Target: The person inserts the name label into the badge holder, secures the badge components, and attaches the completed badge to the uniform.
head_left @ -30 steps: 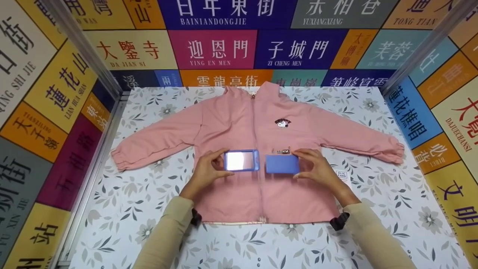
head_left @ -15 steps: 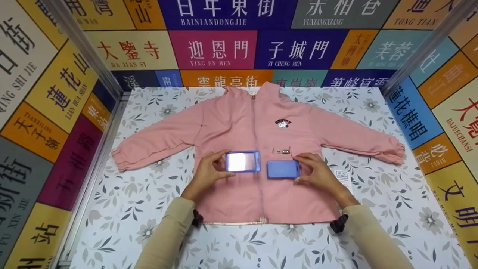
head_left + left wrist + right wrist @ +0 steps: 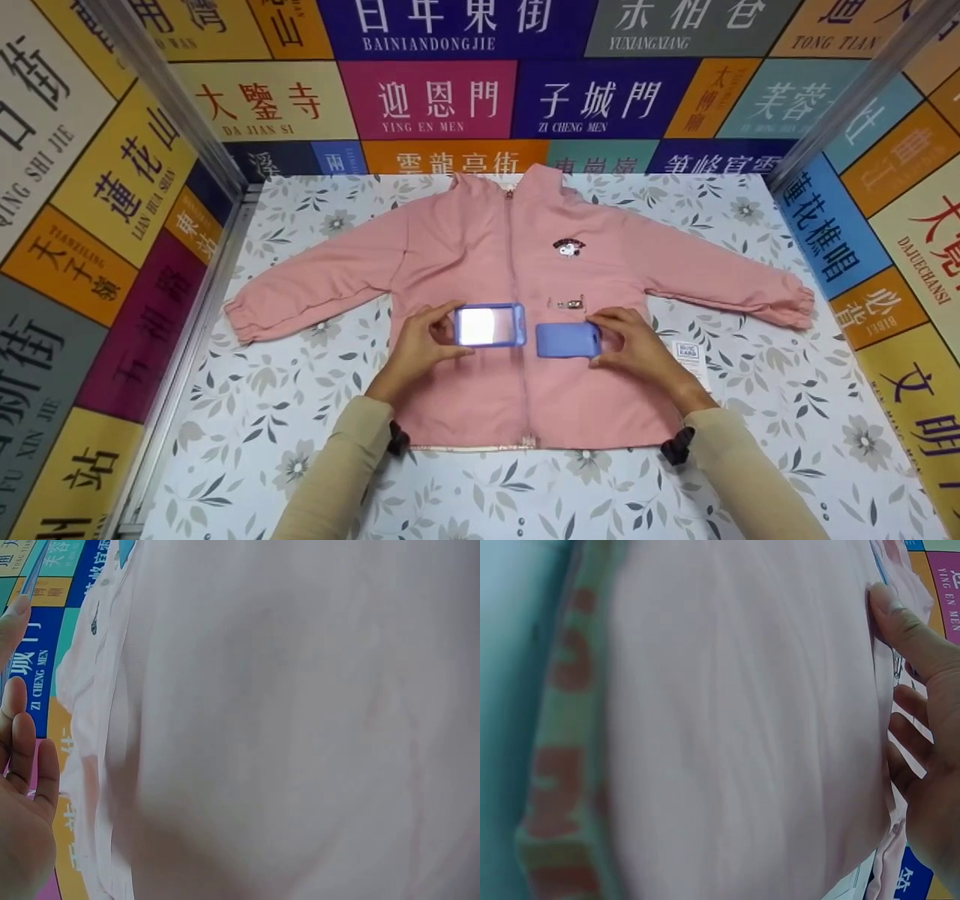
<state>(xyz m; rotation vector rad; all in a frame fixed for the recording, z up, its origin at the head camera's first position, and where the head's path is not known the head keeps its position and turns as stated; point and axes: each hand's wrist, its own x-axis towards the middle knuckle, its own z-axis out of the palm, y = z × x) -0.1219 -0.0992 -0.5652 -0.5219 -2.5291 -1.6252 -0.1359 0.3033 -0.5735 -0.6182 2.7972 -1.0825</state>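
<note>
In the head view, my left hand (image 3: 416, 349) pinches a blue-framed badge holder piece (image 3: 523, 325) by its left end; its window shines white. To its right, my right hand (image 3: 641, 352) pinches a flat blue badge holder piece (image 3: 562, 340) by the end with a slot. A narrow gap separates the two pieces, both above a pink zip jacket (image 3: 465, 405) spread out flat. A small metal clip (image 3: 574, 304) lies on the jacket just beyond the right piece. Both wrist views show mostly pink cloth, with the left hand (image 3: 26, 817) and right hand (image 3: 930, 720) at the edges.
A white printed card (image 3: 688, 352) lies beside the right forearm, partly covered by it. Underneath everything is a table with a floral cover (image 3: 247, 465). Colourful sign-covered walls (image 3: 435, 97) enclose the back and both sides.
My right hand has lowered its blue piece slightly toward me and tilted it, so its slot shows. The left piece has shifted a little to the right.
</note>
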